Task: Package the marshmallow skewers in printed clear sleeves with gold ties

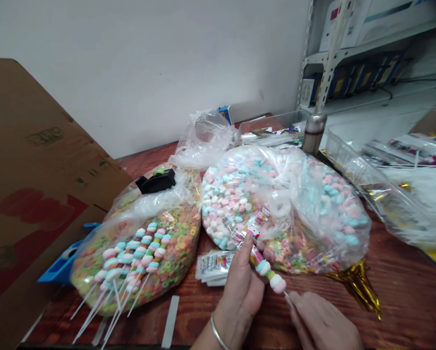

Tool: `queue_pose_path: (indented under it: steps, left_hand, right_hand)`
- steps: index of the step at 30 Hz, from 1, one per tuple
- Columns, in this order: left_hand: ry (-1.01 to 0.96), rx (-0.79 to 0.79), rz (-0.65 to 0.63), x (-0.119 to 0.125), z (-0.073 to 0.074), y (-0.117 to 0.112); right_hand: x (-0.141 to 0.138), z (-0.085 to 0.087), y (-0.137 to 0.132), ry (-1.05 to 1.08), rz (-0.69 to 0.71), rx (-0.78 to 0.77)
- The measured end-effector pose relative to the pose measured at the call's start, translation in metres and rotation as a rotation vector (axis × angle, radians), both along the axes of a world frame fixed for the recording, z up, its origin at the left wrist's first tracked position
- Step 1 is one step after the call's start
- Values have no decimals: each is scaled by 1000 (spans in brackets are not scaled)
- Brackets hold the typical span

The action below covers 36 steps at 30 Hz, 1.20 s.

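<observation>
A candy skewer of pastel marshmallows and ring-shaped pieces lies across my left hand. My left fingers are wrapped round its upper part, which sits in a clear printed wrapper. At the lower end, my right hand pinches the thin white stick. Left of my hands, several finished-looking candy skewers rest on a clear bag of coloured cereal rings. Just beyond my left hand bulges a bag of marshmallows. A stack of printed cards lies beside my left wrist.
A cardboard box stands at the left, with a blue tape dispenser by it. A black tape dispenser sits on the cereal bag. Gold foil, clear plastic trays and a metal shelf are at the right.
</observation>
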<state>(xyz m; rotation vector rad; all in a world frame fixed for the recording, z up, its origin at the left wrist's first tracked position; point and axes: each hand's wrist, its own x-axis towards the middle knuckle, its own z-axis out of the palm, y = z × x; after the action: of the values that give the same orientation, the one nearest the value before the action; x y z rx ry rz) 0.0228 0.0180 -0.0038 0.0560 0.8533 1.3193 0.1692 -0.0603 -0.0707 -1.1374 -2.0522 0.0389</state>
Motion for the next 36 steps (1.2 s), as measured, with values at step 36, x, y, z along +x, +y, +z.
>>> queue_pose_path:
  steps: [36]
  left_hand:
    - [11, -17, 87, 6, 5, 7]
  right_hand:
    - [-26, 0, 6, 478, -5, -390]
